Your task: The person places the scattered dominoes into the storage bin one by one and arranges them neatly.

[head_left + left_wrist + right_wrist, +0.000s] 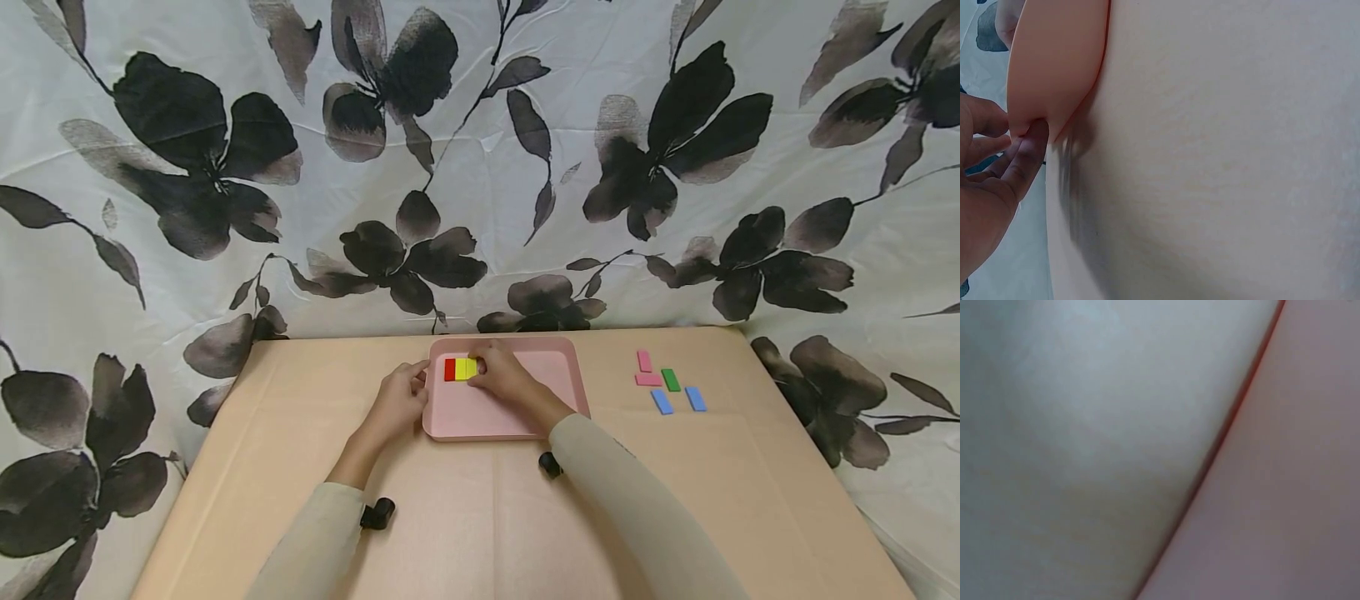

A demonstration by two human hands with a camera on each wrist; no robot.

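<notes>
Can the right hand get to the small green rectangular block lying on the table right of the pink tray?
Probably yes. The green block lies in the open on the tan table, beside pink and blue blocks, with nothing over it. The right hand is on the pink tray at the yellow block.

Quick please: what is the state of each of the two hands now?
Left hand: grips the left rim of the pink tray.
Right hand: fingers curled on the yellow block in the tray.

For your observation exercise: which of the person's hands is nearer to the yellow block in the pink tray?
Right. The right hand touches the yellow block inside the pink tray. The left hand grips the tray's left rim, beyond the red block.
</notes>
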